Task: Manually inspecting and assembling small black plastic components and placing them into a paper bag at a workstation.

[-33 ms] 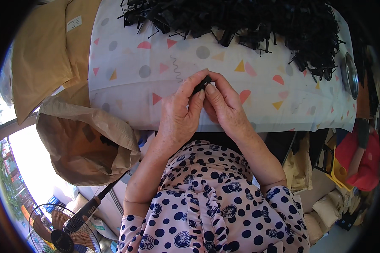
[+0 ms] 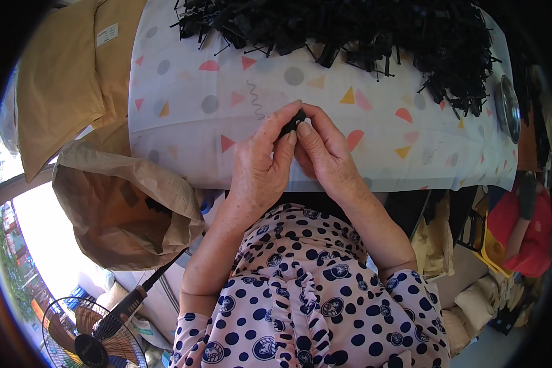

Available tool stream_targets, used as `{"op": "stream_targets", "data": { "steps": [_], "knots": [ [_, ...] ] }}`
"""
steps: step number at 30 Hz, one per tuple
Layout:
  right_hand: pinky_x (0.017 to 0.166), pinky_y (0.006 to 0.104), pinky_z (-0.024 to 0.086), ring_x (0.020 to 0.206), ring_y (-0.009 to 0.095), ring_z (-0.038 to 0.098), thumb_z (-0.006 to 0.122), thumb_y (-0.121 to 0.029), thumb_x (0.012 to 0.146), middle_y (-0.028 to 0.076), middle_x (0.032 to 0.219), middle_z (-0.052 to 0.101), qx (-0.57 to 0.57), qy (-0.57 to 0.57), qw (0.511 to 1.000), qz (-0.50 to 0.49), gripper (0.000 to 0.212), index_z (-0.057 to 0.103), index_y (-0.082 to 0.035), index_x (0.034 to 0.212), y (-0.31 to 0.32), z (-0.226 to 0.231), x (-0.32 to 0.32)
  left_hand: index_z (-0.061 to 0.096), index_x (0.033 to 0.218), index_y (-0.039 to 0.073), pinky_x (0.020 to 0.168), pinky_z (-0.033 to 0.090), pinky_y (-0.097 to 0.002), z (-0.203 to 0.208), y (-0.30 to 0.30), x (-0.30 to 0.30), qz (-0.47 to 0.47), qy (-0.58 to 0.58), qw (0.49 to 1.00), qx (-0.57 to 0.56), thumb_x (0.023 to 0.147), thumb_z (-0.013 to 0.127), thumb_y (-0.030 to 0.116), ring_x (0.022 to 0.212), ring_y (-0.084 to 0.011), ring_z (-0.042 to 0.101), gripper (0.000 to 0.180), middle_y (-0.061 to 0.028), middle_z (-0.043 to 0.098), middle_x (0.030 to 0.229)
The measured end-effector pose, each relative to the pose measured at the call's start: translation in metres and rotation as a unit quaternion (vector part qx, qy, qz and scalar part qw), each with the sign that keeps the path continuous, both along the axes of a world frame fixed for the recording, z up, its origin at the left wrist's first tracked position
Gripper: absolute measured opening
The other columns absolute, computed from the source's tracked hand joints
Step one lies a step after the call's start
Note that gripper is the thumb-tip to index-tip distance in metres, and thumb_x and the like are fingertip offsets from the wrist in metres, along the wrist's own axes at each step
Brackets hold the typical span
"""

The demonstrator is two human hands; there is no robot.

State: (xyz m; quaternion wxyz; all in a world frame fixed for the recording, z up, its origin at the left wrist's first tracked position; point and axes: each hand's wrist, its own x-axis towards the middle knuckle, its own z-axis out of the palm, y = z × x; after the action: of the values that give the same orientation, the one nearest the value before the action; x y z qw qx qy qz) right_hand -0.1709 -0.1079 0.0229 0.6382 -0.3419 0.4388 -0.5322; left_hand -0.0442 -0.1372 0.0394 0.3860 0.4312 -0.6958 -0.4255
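Between my fingertips is a small black plastic part point(image 2: 293, 123), mostly covered by the fingers, so its exact kind cannot be told. My left hand point(image 2: 264, 153) pinches it from the left, thumb and forefinger closed on it. From the other side my right hand point(image 2: 326, 147) grips it too, thumb pressed against its near face. Both hands are held together over the near part of the table, which has a patterned cloth point(image 2: 184, 86). Beyond them, a large heap of black plastic parts point(image 2: 349, 30) with thin prongs covers the far side.
An open brown paper bag point(image 2: 129, 165) with dark pieces inside stands left of my lap. Large brown sacks point(image 2: 58, 73) lean at the far left. A fan point(image 2: 92, 343) is at lower left, a metal bowl point(image 2: 508, 110) at the table's right end. Another person in red point(image 2: 530, 233) is at right.
My hands and the small black part stay in place. At the right, the other person's arm has shifted slightly.
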Motion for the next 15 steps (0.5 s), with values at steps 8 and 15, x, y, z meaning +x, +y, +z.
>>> {"op": "stream_targets", "data": {
  "steps": [8,15],
  "knots": [
    [0.047,0.0158,0.028,0.052,0.000,0.036,0.044,-0.023,0.100,-0.007,0.066,0.042,-0.031,0.026,0.999,0.033,0.029,0.047,-0.006,0.123,-0.011,0.005,0.007,0.058,0.118,0.005,0.073,0.052,-0.0325,0.010,0.001,0.007,0.036,-0.096,0.991,-0.088,0.084,0.052,-0.007,0.084,-0.0305,0.067,0.036,-0.0171,0.065,0.098],
    [0.055,0.0276,0.044,0.060,0.012,0.053,0.059,-0.003,0.086,0.003,0.070,0.051,-0.197,0.432,0.879,-0.035,0.034,0.055,-0.010,0.119,-0.023,0.016,-0.063,0.057,0.118,-0.001,0.077,0.050,-0.0283,0.057,0.042,0.105,0.147,-0.235,0.957,-0.087,0.089,0.049,-0.003,0.089,-0.0179,0.065,0.031,-0.0129,0.066,0.102]
  ]
}}
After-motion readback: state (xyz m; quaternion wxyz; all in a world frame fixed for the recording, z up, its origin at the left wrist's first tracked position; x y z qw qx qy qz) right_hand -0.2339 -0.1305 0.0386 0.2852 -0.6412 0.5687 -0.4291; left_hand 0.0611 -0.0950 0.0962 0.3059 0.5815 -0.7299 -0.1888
